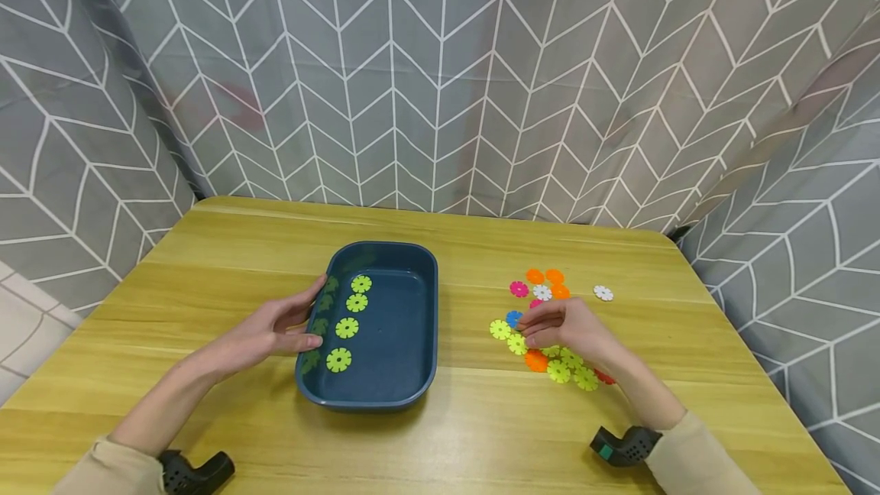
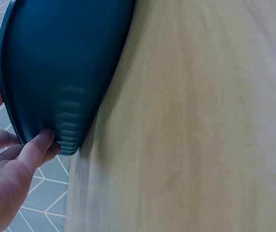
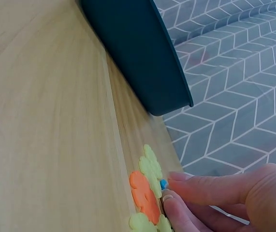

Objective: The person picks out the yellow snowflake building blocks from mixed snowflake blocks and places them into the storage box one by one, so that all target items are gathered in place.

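At the tray [image 1: 371, 396], a dark blue rectangular one, my left hand [image 1: 289, 323] holds the left side, thumb over the rim; the left wrist view shows its fingers [image 2: 40, 145] against the outer wall. Several light green notched discs [image 1: 347, 328] lie along that side inside. My right hand [image 1: 567, 331] is bent down over a scattered group of discs on the table. Its thumb and index fingertips are slightly apart, right beside a blue disc [image 1: 513, 318]. Light green discs [image 1: 499, 329] and an orange disc [image 1: 536, 360] lie close to it; the hand hides part of the group.
Behind the right hand lie orange discs [image 1: 554, 276], a pink disc [image 1: 519, 289] and a white disc [image 1: 542, 292]. Another white disc [image 1: 603, 293] sits farther right. A red disc [image 1: 605, 376] shows partly beside the right wrist. Grey patterned curtains [image 1: 440, 82] surround the wooden table [image 1: 467, 434].
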